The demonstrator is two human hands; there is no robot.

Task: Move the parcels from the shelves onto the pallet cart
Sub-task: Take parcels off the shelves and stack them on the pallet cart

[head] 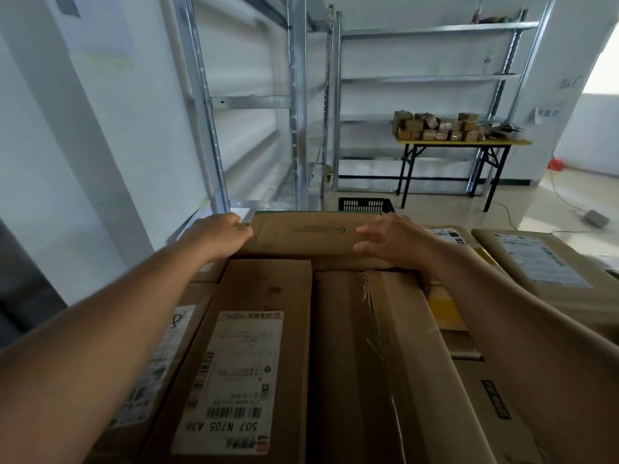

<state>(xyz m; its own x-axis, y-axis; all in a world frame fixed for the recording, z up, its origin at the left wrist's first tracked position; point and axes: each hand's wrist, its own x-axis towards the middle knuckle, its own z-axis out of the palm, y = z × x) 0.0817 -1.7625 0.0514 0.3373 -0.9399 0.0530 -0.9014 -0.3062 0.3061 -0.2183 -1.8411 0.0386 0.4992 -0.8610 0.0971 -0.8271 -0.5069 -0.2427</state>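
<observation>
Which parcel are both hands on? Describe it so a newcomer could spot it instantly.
Start at the stack of brown cardboard parcels filling the foreground. At its far edge lies a flat brown cardboard box, crosswise; the left hand grips its left end and the right hand its right. Unlike its neighbours, it shows a faint green printed mark and no white label.

Pallet cart not visible, buried under the stacked parcels. Left hand (219,234): fingertips curl over far box (301,234) left edge, out of sight. Right hand (397,241) motion-blurred, contact with box unclear. Near labelled parcel (248,363) cut by bottom edge, small print unreadable. Small boxes (438,126) on far table (465,142) too small to count. Wall sign (549,112) text illegible
</observation>
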